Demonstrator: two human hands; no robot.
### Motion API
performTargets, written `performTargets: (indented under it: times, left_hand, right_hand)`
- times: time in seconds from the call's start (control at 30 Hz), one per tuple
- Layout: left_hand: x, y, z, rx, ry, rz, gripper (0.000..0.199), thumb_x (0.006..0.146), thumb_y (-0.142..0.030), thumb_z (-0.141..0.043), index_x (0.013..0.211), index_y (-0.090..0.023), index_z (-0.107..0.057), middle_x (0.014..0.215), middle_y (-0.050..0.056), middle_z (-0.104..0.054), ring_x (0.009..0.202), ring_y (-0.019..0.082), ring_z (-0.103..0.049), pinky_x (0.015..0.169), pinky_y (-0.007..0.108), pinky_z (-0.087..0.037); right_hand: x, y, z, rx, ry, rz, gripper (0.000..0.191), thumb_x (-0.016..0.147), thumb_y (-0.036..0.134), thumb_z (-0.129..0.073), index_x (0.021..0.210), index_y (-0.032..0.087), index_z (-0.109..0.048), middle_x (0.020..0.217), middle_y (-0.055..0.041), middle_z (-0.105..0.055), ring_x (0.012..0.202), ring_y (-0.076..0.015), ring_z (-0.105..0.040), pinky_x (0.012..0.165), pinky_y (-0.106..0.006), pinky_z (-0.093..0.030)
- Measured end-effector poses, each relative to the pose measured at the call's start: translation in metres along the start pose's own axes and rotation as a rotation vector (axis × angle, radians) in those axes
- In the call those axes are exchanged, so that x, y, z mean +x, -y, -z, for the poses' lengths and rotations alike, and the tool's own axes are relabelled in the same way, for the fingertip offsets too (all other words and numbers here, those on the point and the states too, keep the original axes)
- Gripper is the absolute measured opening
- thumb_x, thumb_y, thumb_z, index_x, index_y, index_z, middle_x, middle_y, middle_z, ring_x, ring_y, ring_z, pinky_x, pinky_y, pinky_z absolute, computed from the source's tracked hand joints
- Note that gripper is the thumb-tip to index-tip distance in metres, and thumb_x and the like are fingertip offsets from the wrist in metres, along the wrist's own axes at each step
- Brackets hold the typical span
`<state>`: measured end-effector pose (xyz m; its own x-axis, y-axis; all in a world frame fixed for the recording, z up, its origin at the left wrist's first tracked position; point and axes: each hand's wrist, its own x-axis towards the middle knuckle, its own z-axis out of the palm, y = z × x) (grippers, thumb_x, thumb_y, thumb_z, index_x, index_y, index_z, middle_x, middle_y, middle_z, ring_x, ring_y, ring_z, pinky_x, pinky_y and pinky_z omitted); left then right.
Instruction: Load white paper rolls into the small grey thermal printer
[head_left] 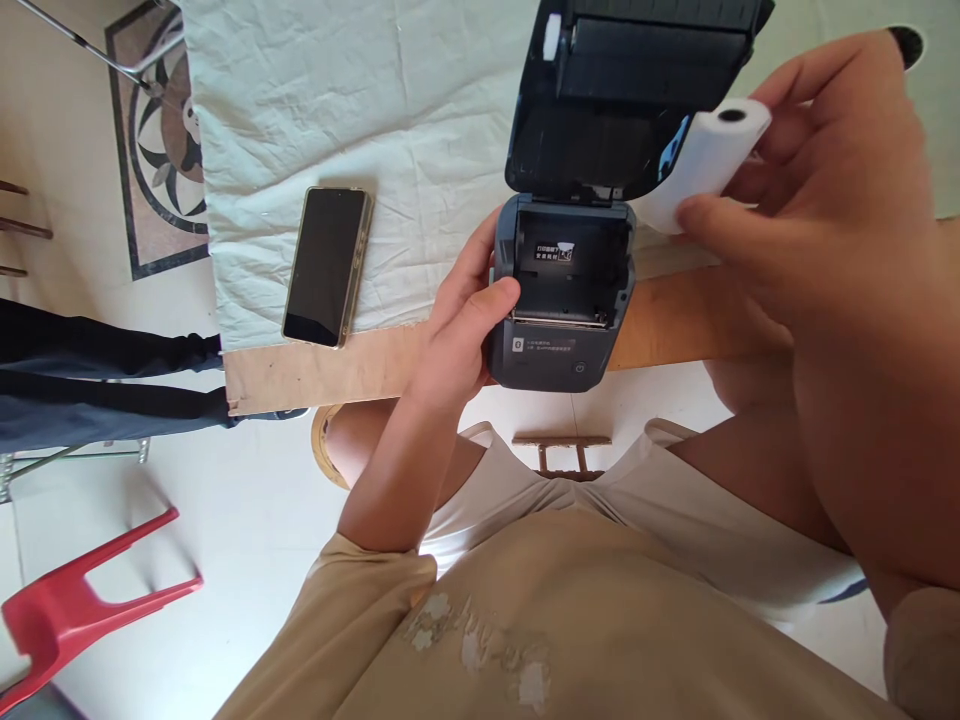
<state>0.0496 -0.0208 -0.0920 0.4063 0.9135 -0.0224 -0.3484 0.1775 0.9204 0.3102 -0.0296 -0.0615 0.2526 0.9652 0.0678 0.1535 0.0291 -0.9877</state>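
A small dark printer (pixel 555 358) is held at the table's front edge, its lid (pixel 585 130) swung up and its inner compartment showing no roll. My left hand (pixel 465 325) grips the printer's left side, thumb on the compartment's rim. To the right of the lid, my right hand (pixel 817 190) holds a white paper roll (pixel 709 165) between thumb and fingers, tilted, with the dark hole of its core facing up. The roll's left side lies close to the lid; whether they touch is unclear.
A phone (pixel 326 267) lies on the pale tablecloth (pixel 405 120), left of the printer. The table's bare wooden edge (pixel 322 370) runs in front. A red plastic stool (pixel 82 610) stands on the floor at lower left, and another person's dark-trousered legs (pixel 112 385) are at the left.
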Motion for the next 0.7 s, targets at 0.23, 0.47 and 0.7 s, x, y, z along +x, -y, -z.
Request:
performTargets:
  times: [0.23, 0.47, 0.7]
  left_hand:
    - [0.002, -0.001, 0.002, 0.008, 0.023, -0.026, 0.047, 0.096, -0.055, -0.085, 0.131, -0.025, -0.075, 0.148, 0.009, -0.081, 0.153, 0.038, -0.073, 0.112, 0.043, -0.07]
    - [0.004, 0.003, 0.003, -0.011, 0.02, -0.024, 0.05, 0.096, -0.062, -0.084, 0.131, -0.027, -0.077, 0.145, 0.009, -0.082, 0.151, 0.038, -0.075, 0.109, 0.043, -0.071]
    - [0.002, 0.004, 0.004, -0.027, 0.023, -0.024, 0.05, 0.099, -0.063, -0.083, 0.136, -0.031, -0.08, 0.144, 0.006, -0.083, 0.137, 0.033, -0.081, 0.101, 0.04, -0.072]
  right_hand:
    - [0.0, 0.0, 0.0, 0.196, 0.126, -0.234, 0.05, 0.056, 0.035, -0.11, 0.095, 0.033, -0.079, 0.092, 0.0067, -0.081, 0.099, -0.0224, -0.082, 0.089, -0.046, -0.068]
    - [0.011, -0.011, 0.005, 0.307, 0.12, -0.327, 0.038, 0.064, 0.042, -0.1, 0.095, 0.03, -0.081, 0.102, -0.0057, -0.075, 0.091, -0.0224, -0.073, 0.069, -0.041, -0.067]
    - [0.018, -0.025, 0.006, 0.279, 0.156, -0.27, 0.041, 0.066, 0.053, -0.106, 0.092, 0.033, -0.082, 0.099, -0.0059, -0.069, 0.089, -0.0201, -0.066, 0.07, -0.041, -0.063]
